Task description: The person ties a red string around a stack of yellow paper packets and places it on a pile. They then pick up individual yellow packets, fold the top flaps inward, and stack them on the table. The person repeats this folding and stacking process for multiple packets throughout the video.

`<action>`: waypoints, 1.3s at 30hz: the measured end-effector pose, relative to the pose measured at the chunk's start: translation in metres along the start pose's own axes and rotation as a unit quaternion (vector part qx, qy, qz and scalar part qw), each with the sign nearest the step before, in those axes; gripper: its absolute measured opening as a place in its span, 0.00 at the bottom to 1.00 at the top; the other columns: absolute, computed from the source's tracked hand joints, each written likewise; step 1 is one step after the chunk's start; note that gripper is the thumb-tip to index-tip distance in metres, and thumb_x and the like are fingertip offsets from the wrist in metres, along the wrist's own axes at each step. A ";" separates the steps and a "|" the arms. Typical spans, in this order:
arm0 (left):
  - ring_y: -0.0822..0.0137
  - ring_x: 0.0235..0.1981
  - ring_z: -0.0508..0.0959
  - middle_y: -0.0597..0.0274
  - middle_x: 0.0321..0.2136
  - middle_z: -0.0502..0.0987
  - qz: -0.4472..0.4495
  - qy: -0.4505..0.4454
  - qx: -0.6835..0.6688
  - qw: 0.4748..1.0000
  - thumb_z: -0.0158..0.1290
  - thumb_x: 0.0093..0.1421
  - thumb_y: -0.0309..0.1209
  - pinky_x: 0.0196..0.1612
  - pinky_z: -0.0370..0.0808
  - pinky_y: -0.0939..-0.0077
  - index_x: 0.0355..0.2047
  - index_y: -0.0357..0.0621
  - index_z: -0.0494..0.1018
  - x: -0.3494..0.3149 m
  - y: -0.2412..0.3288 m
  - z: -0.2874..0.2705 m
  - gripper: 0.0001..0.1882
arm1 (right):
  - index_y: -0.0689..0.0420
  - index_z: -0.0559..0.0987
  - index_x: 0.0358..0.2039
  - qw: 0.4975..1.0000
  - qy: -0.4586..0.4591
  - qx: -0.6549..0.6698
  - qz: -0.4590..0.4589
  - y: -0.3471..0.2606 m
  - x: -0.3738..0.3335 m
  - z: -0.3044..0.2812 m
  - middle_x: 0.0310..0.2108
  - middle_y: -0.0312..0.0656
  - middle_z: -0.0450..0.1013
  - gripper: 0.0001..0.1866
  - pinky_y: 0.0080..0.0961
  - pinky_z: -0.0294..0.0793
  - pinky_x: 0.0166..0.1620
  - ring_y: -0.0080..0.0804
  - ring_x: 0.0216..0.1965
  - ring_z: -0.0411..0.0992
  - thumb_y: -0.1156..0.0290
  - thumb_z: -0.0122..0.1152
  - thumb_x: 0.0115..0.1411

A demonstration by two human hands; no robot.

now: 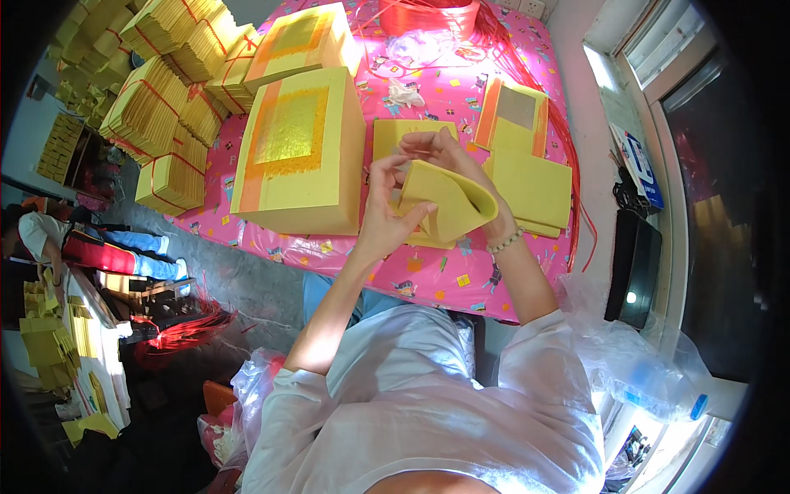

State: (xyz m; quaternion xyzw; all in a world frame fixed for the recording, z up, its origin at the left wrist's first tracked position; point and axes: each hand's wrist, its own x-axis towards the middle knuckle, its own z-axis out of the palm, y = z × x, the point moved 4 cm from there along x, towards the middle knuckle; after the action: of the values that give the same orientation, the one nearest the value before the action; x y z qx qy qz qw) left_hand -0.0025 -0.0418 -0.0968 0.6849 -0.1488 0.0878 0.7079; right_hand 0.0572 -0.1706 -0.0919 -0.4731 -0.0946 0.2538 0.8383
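Note:
A few sheets of yellow paper (448, 206), bent over into a loop, are held between my hands above the pink table. My left hand (388, 202) grips their left edge, its thumb lying on the front face. Behind and to the right of the sheets is my right hand (461, 169), its fingers curled over the top and its palm partly hidden by the paper; a beaded bracelet (505, 242) circles that wrist. More yellow paper (395, 136) lies flat beneath and behind my hands. To their right is a stack of yellow paper (535, 193).
Left of my hands stands a tall stack of yellow paper with a gold square (288, 128). Bundles tied with red string (152, 103) are piled farther left. Red strands (527, 62) hang along the right edge near a red basin (428, 18). A person (82, 243) is at the left.

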 end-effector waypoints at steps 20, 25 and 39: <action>0.68 0.53 0.75 0.55 0.53 0.72 -0.210 0.034 -0.182 0.960 0.50 0.67 0.27 0.54 0.74 0.72 0.59 0.36 0.61 0.013 -0.004 -0.001 0.22 | 0.64 0.65 0.60 0.962 0.151 -0.193 -0.116 0.009 -0.043 0.000 0.50 0.44 0.73 0.27 0.24 0.76 0.48 0.26 0.48 0.74 0.72 0.61 0.63; 0.68 0.49 0.76 0.55 0.49 0.75 -0.215 0.055 -0.216 0.951 0.49 0.65 0.24 0.50 0.75 0.72 0.55 0.36 0.63 0.012 -0.003 -0.002 0.18 | 0.64 0.65 0.59 0.965 0.153 -0.183 -0.111 0.012 -0.041 0.000 0.50 0.44 0.73 0.26 0.24 0.76 0.48 0.26 0.48 0.74 0.72 0.61 0.63; 0.63 0.45 0.77 0.50 0.43 0.76 -0.035 0.081 0.015 0.996 0.49 0.66 0.26 0.46 0.73 0.71 0.52 0.32 0.63 -0.008 0.020 0.008 0.16 | 0.64 0.68 0.56 0.970 0.137 -0.155 -0.130 0.007 -0.066 0.007 0.48 0.41 0.74 0.23 0.23 0.75 0.49 0.23 0.48 0.73 0.76 0.61 0.62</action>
State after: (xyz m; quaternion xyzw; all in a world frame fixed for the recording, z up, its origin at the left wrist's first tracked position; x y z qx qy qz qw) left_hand -0.0175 -0.0487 -0.0809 0.6906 -0.0662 0.1204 0.7101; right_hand -0.0041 -0.1966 -0.0890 -0.6110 -0.0774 0.0576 0.7857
